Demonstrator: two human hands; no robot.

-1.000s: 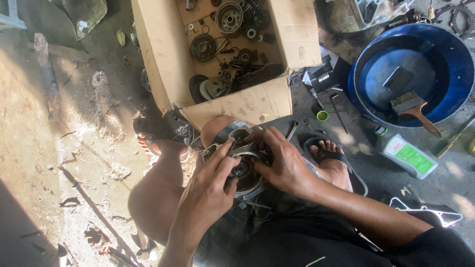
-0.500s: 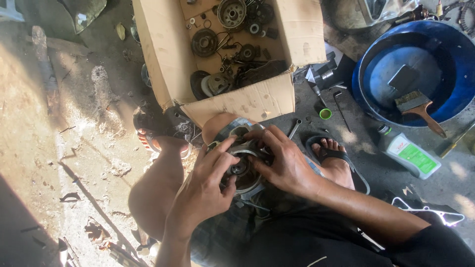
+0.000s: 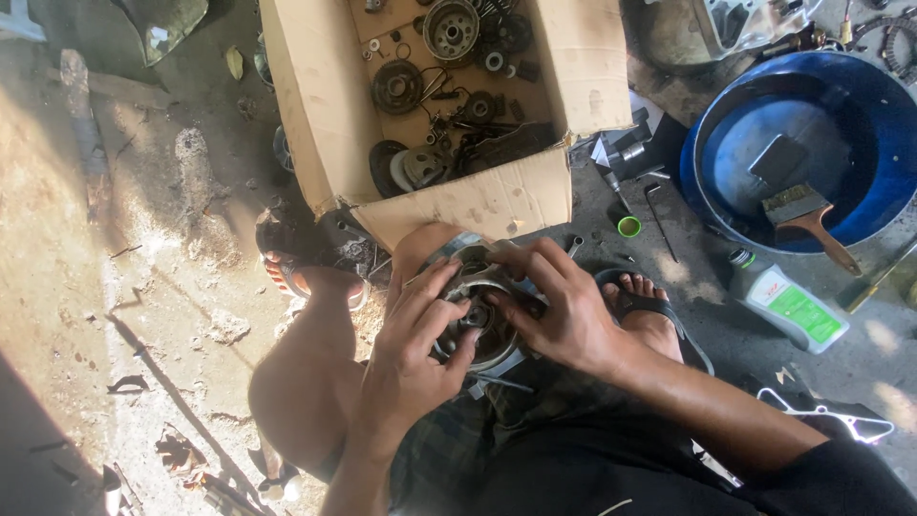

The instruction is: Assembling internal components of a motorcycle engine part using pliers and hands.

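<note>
Both hands, left hand [image 3: 411, 354] and right hand [image 3: 564, 311], fingers curled around a round metal engine part [image 3: 478, 320] on the lap; greasy grip risks dropping it.

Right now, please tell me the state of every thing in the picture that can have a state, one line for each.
Round metal engine part: held between the knees, gripped by both hands.
Left hand: fingers pressed on the part.
Right hand: fingers curled over the part's rim.
Cardboard box: open, flaps spread, holding loose metal parts.
Blue basin: upright, holding a paintbrush.
Plastic bottle: lying on its side.
Green cap: loose on the ground.
</note>
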